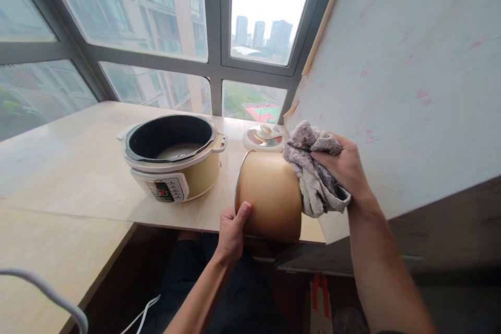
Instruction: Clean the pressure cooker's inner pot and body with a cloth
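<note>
My left hand (231, 232) grips the rim of a gold inner pot (270, 195), thumb on the outer wall and the other fingers hidden at the opening. The pot lies tilted on its side, its mouth turned left, over the counter's front edge. A crumpled grey-and-white cloth (315, 172) is bunched in my right hand (344, 169), against the pot's base at the right. Left of the pot stands an electric pressure cooker (176, 172), lidless, with a dark inside and a control panel on its front. Behind the pot rests the cooker's lid (264, 137).
A pale countertop (70, 167) runs along the window (258, 68) and turns toward me at the left. The papered wall (410, 88) closes off the right side. White cable (50, 292) shows at lower left. A bag with red handles (321, 297) stands below.
</note>
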A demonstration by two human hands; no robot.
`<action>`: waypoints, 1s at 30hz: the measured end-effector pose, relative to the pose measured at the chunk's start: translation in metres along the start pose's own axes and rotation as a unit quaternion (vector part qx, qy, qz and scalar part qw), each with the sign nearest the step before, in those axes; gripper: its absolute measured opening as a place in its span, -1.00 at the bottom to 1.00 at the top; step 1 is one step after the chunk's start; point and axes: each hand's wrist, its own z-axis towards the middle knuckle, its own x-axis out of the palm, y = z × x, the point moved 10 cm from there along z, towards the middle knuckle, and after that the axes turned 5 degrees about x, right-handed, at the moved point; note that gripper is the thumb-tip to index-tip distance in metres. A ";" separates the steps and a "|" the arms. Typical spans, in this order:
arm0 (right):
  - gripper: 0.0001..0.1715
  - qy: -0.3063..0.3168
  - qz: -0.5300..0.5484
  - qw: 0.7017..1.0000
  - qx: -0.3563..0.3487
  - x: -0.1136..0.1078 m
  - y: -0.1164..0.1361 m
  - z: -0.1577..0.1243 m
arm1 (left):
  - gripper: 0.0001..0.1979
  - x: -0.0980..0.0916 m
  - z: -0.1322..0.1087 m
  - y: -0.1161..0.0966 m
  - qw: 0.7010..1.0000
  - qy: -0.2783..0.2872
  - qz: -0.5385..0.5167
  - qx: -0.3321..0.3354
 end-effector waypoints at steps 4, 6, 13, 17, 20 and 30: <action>-0.74 -0.049 0.067 0.995 0.060 -0.001 -0.045 -0.012 | -0.39 0.003 0.000 0.003 0.997 -0.009 -0.059 -0.044; -0.76 -0.050 0.071 0.993 0.084 0.004 -0.062 -0.028 | -0.38 0.001 0.001 0.001 0.996 -0.020 -0.077 -0.047; -0.55 -0.038 0.068 0.987 0.140 0.020 -0.095 -0.104 | -0.37 -0.017 0.013 -0.017 0.998 -0.058 -0.038 -0.012; -0.65 -0.120 0.030 0.988 0.096 0.011 -0.072 -0.140 | -0.40 -0.023 0.019 -0.024 0.996 -0.076 0.040 0.010; -0.65 -0.178 0.026 0.980 0.082 -0.003 -0.044 -0.148 | -0.37 -0.017 0.019 -0.025 0.997 -0.058 0.054 -0.004; -0.61 -0.160 0.080 0.982 0.056 -0.019 -0.071 -0.053 | -0.39 -0.002 0.007 -0.040 0.999 -0.017 0.036 0.004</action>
